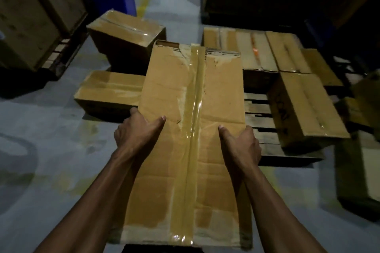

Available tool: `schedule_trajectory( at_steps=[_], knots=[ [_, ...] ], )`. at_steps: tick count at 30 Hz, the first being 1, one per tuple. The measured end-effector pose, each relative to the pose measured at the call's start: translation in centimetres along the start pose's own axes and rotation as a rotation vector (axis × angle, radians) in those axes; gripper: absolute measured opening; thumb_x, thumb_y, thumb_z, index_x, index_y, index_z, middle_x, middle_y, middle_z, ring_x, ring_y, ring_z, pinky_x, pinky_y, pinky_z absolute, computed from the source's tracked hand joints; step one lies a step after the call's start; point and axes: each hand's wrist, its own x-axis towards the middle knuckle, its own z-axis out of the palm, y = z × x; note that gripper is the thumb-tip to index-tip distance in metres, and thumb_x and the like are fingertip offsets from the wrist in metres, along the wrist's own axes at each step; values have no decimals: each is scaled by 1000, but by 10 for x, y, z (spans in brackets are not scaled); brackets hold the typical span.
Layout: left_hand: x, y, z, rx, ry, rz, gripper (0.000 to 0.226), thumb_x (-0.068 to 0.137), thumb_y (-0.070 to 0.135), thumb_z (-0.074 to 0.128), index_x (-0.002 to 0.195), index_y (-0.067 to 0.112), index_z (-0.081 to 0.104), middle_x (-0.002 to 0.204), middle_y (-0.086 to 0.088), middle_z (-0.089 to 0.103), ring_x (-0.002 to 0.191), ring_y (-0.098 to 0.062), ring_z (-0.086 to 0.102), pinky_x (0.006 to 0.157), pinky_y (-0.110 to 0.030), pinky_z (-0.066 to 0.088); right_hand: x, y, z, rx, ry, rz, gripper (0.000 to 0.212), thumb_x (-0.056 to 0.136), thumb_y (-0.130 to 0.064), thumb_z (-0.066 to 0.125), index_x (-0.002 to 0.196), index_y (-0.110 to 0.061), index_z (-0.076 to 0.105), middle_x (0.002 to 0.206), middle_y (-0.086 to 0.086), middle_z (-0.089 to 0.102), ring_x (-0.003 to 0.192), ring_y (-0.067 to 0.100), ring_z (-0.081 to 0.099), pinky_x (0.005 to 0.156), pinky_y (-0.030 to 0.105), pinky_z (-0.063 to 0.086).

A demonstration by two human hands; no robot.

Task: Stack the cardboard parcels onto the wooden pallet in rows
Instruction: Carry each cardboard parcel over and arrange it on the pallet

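Head view: two hands carry a long box

Left hand and right hand each grip a side of the taped box, thumbs on top. It is held up over the floor, just beside the pallet. More boxes sit on the pallet, two lie on the floor

your left hand and right hand grip the sides of a long taped parcel, held beside the wooden pallet bearing other parcels.
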Motion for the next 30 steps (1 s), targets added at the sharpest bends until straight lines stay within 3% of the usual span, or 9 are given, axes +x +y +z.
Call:
schedule_trajectory(
  at_steps=[12,17,24,30],
  knots=[
    [-60,120,31,-60,-96,245,82,82,67,63,135,10,38,126,-16,58,111,-39,58,93,-49,52,9,65,-115,48,189,105,74,83,-69,60,127,-11,45,122,14,58,112,36,57,92,49,49],
    [-31,175,56,-108,-146,329,75,86,56,68,136,9,39,131,-15,54,118,-37,53,93,-43,46,57,66,-131,56,238,150,77,82,-70,60,128,-11,44,124,15,58,114,37,56,93,49,48],
    [46,245,105,-94,-236,322,73,86,56,67,133,7,40,124,-15,55,110,-36,55,78,-36,41,149,52,-130,39,263,238,75,83,-68,60,127,-9,46,122,15,59,110,36,58,87,45,48],
    [99,304,130,-118,-294,331,70,86,53,68,132,8,40,122,-12,56,108,-34,56,78,-38,44,221,32,-140,41,246,298,73,84,-66,61,127,-10,44,120,14,57,109,33,57,85,42,47]
  ],
)
